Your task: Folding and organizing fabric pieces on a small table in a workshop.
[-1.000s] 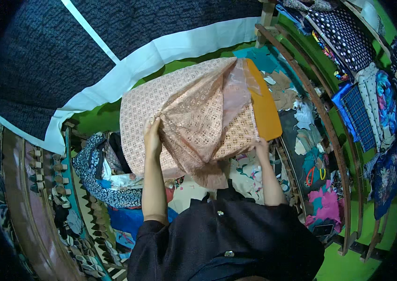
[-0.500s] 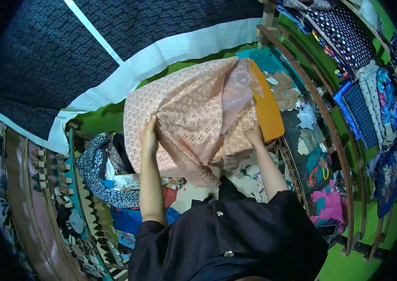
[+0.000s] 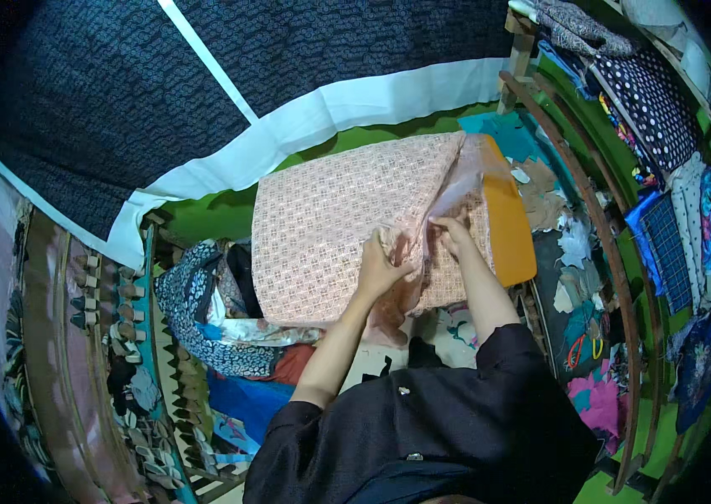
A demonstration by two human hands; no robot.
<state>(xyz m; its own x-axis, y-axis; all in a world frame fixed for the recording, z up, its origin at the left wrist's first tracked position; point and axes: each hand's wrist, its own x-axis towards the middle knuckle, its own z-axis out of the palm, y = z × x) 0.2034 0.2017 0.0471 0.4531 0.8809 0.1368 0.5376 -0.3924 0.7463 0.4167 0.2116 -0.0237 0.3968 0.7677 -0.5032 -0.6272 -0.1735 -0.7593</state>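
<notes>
A pale pink patterned fabric point(image 3: 330, 218) lies spread over a rounded orange board point(image 3: 513, 244) in front of me. Toward its right side the cloth is folded and bunched into a ridge, with a sheer paler layer showing. My left hand point(image 3: 382, 270) has its fingers closed on the gathered cloth at this ridge. Just to the right, my right hand point(image 3: 454, 238) pinches the fabric by its fold, fingers bent inward. Part of the cloth hangs off the near edge between my forearms. The board's right end is uncovered.
Scissors with orange and yellow handles point(image 3: 578, 349) lie on a scrap-strewn surface at right. Beyond are a curved wooden rail point(image 3: 595, 218) and hanging fabrics point(image 3: 649, 101). A bundle of patterned cloth point(image 3: 192, 311) sits at left, near racks of small pieces point(image 3: 133, 315). A dark curtain point(image 3: 305, 42) hangs behind.
My left hand has moved right across the board, close to my right hand. The cloth's left part now lies flatter, with the bunched folds farther right. The whole view has shifted slightly.
</notes>
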